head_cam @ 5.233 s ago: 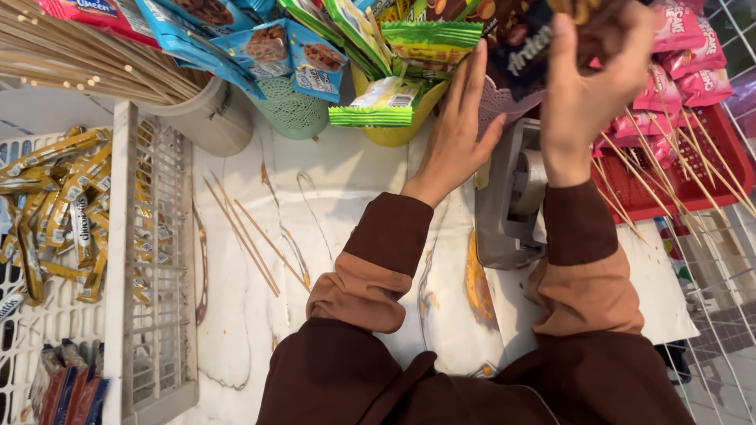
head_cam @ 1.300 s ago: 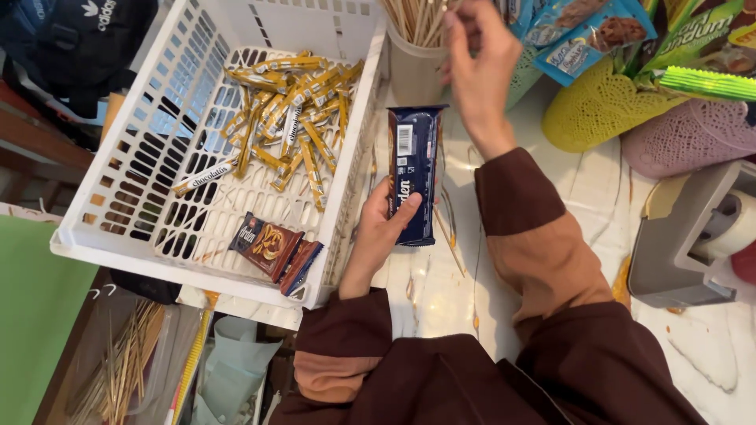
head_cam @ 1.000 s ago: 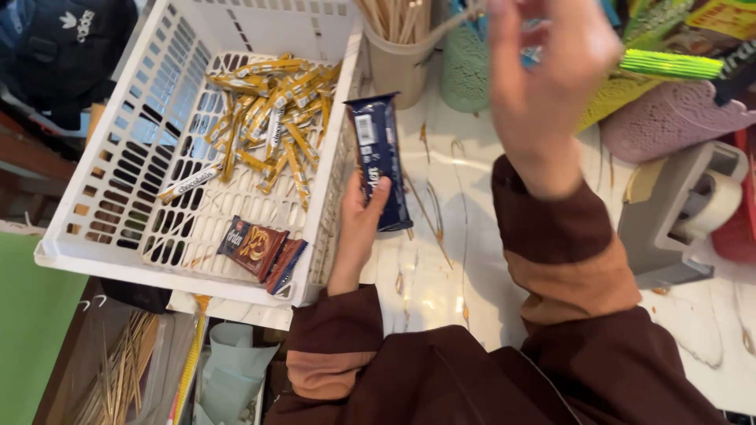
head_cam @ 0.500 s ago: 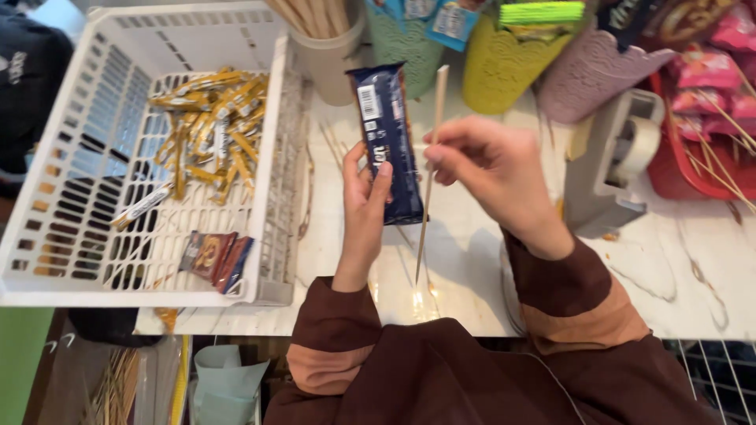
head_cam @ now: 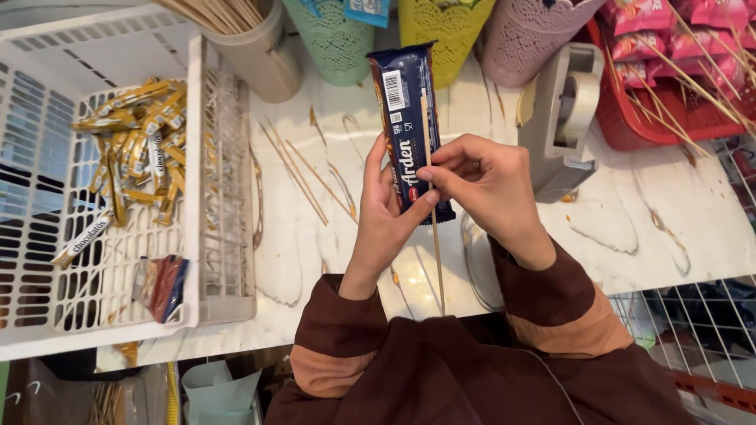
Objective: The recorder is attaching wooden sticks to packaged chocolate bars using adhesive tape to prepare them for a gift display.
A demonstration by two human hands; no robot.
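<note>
Left hand (head_cam: 386, 224) is clamped on a dark blue snack pack (head_cam: 409, 126), palm behind it, fingers wrapped round the lower end, so the pack stands upright w/ its back seam toward the camera. Right hand (head_cam: 488, 185) has fingertips pinched together on a thin wooden skewer (head_cam: 431, 197), pressing it flat along the pack's back, prob. to line the two up lengthwise; skewer runs from near the pack's top to well below it, over the edge of the worktop.

Biggest thing round them: white marble-look worktop (head_cam: 630, 228), both hands held above its middle. Left of the hands, a white slotted plastic basket (head_cam: 213, 197) w/ a heap of gold-wrapped candy sticks (head_cam: 134, 157) inside, plus a couple of small dark wrapped bars (head_cam: 161, 285) near its front corner. Right, a red tray (head_cam: 630, 118) of pink packets w/ sticks already on them. Grey tape dispenser (head_cam: 563, 118) just beside the right hand, within easy reach. Behind: beige cup (head_cam: 260, 63) of spare skewers, then green, yellow and mauve lattice pots. Few loose skewers (head_cam: 295, 177) lie on the worktop between basket and left hand.
</note>
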